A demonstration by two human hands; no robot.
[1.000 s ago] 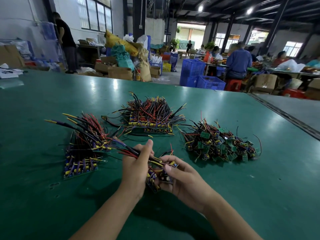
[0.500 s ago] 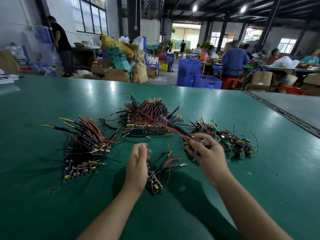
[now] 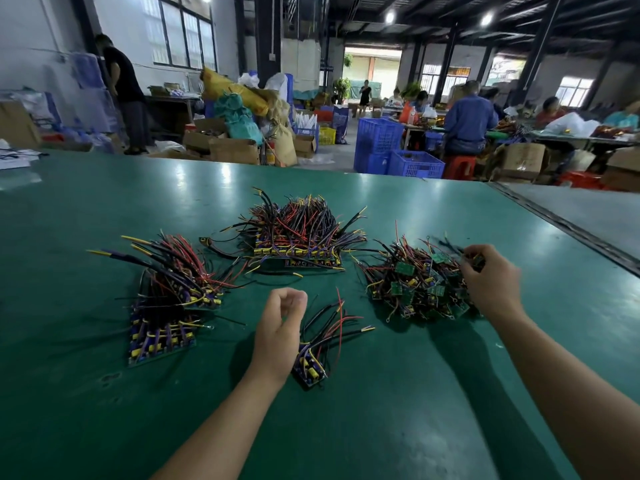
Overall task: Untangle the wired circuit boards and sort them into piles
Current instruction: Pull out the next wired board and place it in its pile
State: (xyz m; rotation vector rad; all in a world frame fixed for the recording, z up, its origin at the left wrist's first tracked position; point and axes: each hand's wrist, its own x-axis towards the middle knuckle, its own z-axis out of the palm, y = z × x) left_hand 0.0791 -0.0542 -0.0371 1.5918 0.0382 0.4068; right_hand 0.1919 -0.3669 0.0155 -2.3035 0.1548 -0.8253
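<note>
On the green table (image 3: 381,427) lie several heaps of wired circuit boards. A stacked pile (image 3: 162,306) with long red, black and yellow wires lies at the left, and a second stacked pile (image 3: 298,237) sits behind the middle. At the right is a tangled heap of small green boards (image 3: 412,282). My right hand (image 3: 491,282) is at that heap's far right side, its fingers curled round a small wired board (image 3: 479,259), which is blurred. A small bundle of boards (image 3: 313,355) lies in front. Beside it my left hand (image 3: 278,327) hovers, loosely curled and holding nothing.
A dark seam (image 3: 561,223) runs along the table's right side, with a grey surface beyond it. Papers (image 3: 14,161) lie at the far left edge. Behind the table stand blue crates (image 3: 398,150), cardboard boxes (image 3: 235,150) and people working.
My hands have parted. The right hand drew a wired board out of the bundle and carried it right to the tangled heap. The left hand let go and the bundle now lies on the table.
</note>
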